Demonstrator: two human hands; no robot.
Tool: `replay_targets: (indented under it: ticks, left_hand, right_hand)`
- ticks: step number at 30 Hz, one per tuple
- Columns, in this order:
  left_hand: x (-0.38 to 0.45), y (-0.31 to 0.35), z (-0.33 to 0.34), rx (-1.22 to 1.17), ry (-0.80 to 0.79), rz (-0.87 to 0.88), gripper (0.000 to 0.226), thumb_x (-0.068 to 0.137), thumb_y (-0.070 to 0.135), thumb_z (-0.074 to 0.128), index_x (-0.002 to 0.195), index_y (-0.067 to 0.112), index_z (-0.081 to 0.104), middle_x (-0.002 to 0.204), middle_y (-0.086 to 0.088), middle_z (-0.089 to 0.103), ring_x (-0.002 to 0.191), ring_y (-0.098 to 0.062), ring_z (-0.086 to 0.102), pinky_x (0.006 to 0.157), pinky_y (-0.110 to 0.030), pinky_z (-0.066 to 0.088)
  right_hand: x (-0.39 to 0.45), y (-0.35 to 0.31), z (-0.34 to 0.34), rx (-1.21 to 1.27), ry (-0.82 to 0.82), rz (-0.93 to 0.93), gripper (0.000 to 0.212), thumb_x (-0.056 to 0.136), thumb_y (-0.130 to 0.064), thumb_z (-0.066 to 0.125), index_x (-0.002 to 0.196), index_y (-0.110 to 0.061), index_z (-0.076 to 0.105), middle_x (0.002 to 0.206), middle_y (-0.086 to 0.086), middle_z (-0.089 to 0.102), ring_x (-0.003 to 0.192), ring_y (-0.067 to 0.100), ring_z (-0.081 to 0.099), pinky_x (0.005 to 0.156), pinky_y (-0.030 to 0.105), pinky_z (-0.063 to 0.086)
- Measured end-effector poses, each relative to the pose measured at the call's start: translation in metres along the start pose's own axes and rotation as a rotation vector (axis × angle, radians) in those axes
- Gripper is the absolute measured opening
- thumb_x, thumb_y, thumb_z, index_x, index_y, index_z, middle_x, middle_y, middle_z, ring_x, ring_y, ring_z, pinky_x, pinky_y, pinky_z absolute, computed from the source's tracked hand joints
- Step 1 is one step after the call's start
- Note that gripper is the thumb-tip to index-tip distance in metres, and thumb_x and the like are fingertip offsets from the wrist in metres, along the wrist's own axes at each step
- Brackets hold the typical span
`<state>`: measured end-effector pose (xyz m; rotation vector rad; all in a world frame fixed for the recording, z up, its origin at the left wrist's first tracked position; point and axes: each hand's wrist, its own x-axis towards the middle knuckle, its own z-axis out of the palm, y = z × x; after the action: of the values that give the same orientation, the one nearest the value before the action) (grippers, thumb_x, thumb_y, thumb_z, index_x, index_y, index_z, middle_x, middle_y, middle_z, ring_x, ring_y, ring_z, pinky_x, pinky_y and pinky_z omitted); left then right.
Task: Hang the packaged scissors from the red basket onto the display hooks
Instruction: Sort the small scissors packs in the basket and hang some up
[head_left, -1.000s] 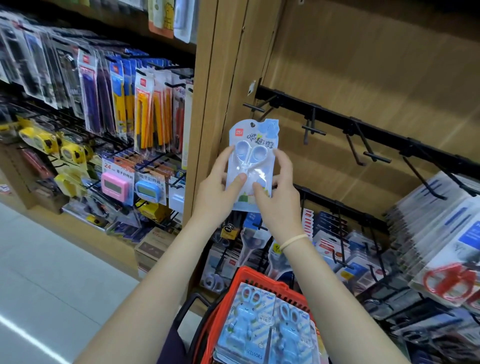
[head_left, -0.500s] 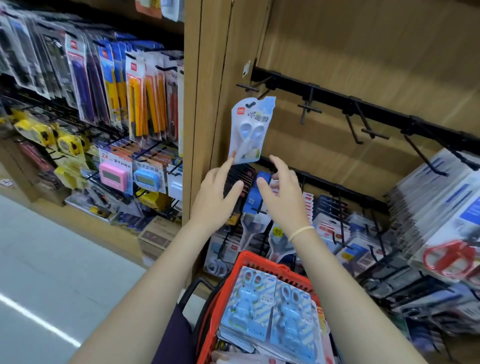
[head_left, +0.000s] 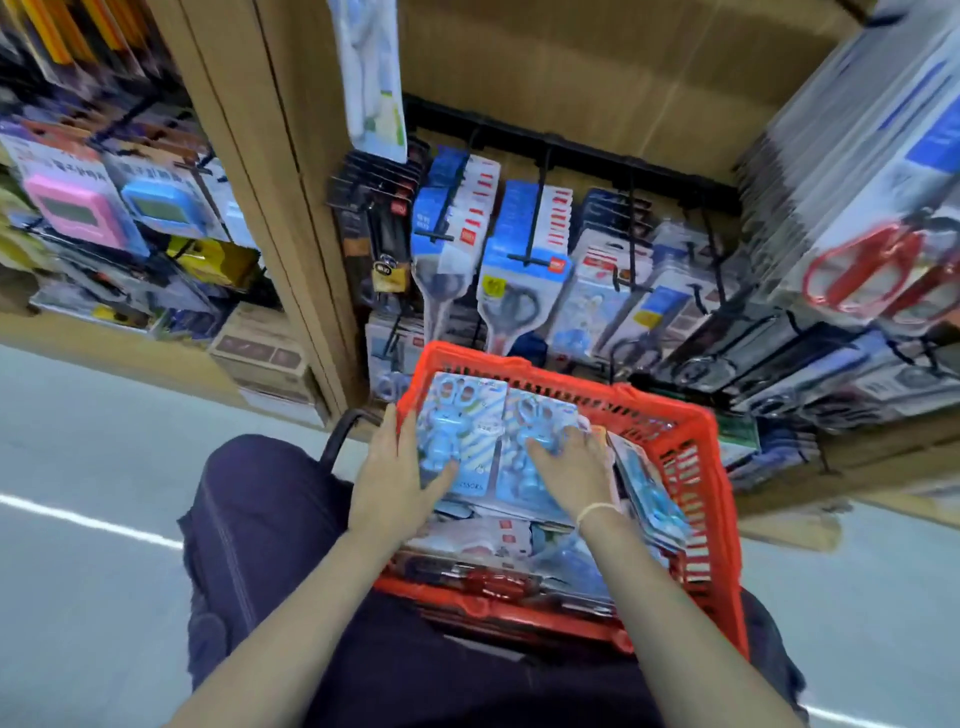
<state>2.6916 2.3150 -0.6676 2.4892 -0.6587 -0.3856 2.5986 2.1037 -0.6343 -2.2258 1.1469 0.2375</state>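
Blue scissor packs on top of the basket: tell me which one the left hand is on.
The left pack, by the basket's left rim. The left hand lies on it; the right hand covers the right pack.

Dark navy trousers (head_left: 270, 519) are worn; a thin pale band (head_left: 597, 512) (right wrist) is seen; forearms are bare.

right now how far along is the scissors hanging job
One pale blue scissors pack already hangs on an upper hook. In hand: the left hand and right hand lie flat on the two top blue scissors packs in the red basket, neither lifted yet. Left: those two plus more packs stacked beneath and beside them, so most of the job remains.
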Motion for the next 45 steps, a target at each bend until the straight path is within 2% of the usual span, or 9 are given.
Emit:
replay_targets:
  ticks: [5,13,18,22,26,31,36,42,45]
  left_hand:
    - [-0.003,0.001,0.004,0.084,0.03,0.063,0.08,0.089,0.073,0.032,0.154,0.028,0.044,0.165,-0.024,0.018,0.145,-0.041,0.032,0.099,-0.052,0.05]
    - [-0.004,0.006,0.0,0.065,0.0,0.002,0.089,0.085,0.079,0.032,0.151,0.021,0.049,0.169,-0.017,0.012,0.155,-0.033,0.017,0.118,-0.048,0.032]
    - [0.008,0.02,0.004,0.039,0.112,0.048,0.047,0.087,0.041,0.078,0.117,0.005,0.07,0.145,-0.02,0.05,0.137,-0.04,0.043,0.114,-0.043,0.033]
    - [0.024,0.044,0.001,-0.117,-0.016,-0.086,0.062,0.089,0.029,0.078,0.141,0.007,0.054,0.133,-0.016,0.053,0.128,-0.034,0.048,0.103,-0.033,0.037]
    - [0.032,0.053,0.001,-0.112,-0.094,-0.17,0.082,0.088,0.034,0.079,0.153,0.011,0.035,0.143,-0.018,0.047,0.132,-0.035,0.046,0.1,-0.039,0.044]
    - [0.03,0.051,0.001,-0.214,-0.062,-0.163,0.081,0.084,0.029,0.083,0.151,0.015,0.041,0.139,-0.015,0.053,0.127,-0.031,0.052,0.095,-0.035,0.045]
    - [0.011,0.046,0.01,-0.363,-0.028,-0.141,0.076,0.085,0.033,0.083,0.149,0.012,0.046,0.116,-0.004,0.061,0.105,-0.023,0.058,0.082,-0.025,0.041]
    - [0.008,0.045,0.011,-0.314,-0.068,-0.205,0.088,0.083,0.046,0.082,0.151,0.01,0.04,0.143,-0.013,0.052,0.136,-0.031,0.043,0.106,-0.039,0.042]
    - [0.015,0.047,0.005,-0.335,-0.142,-0.24,0.099,0.08,0.044,0.085,0.156,0.012,0.031,0.144,-0.015,0.053,0.134,-0.033,0.049,0.105,-0.047,0.047]
  right_hand:
    - [0.0,0.008,0.002,0.181,-0.088,0.035,0.069,0.095,-0.058,0.054,0.153,-0.025,0.035,0.162,0.011,0.015,0.151,0.029,0.019,0.119,0.043,0.027]
    - [0.006,0.025,-0.011,0.427,-0.02,0.143,0.112,0.066,-0.051,0.09,0.153,-0.018,0.027,0.155,0.01,0.035,0.14,0.032,0.039,0.107,0.044,0.042]
    - [0.013,0.04,-0.016,0.782,0.03,0.191,0.09,0.068,-0.03,0.093,0.142,-0.007,0.047,0.137,0.009,0.058,0.125,0.029,0.057,0.102,0.042,0.048]
    - [0.014,0.051,-0.015,0.888,-0.039,0.182,0.026,0.085,-0.019,0.08,0.11,-0.013,0.075,0.119,0.01,0.072,0.112,0.03,0.066,0.1,0.049,0.052]
    - [0.015,0.06,-0.009,1.005,-0.104,0.197,0.041,0.085,-0.029,0.078,0.125,-0.023,0.067,0.125,0.003,0.071,0.117,0.029,0.065,0.102,0.054,0.052]
    - [0.009,0.066,-0.012,1.171,-0.174,0.137,0.09,0.069,-0.044,0.089,0.147,-0.025,0.049,0.146,-0.001,0.056,0.134,0.026,0.053,0.112,0.055,0.042]
    - [0.0,0.064,-0.023,1.209,-0.231,0.176,0.031,0.098,-0.016,0.064,0.129,-0.019,0.061,0.119,0.007,0.074,0.107,0.029,0.072,0.086,0.048,0.059]
    - [-0.008,0.067,-0.011,1.033,-0.154,0.207,0.029,0.098,-0.019,0.066,0.125,-0.01,0.063,0.116,0.008,0.073,0.106,0.027,0.071,0.084,0.041,0.058]
    - [-0.006,0.067,-0.006,1.004,-0.168,0.183,0.031,0.097,-0.025,0.068,0.123,-0.01,0.06,0.121,-0.001,0.068,0.11,0.019,0.064,0.102,0.042,0.05]
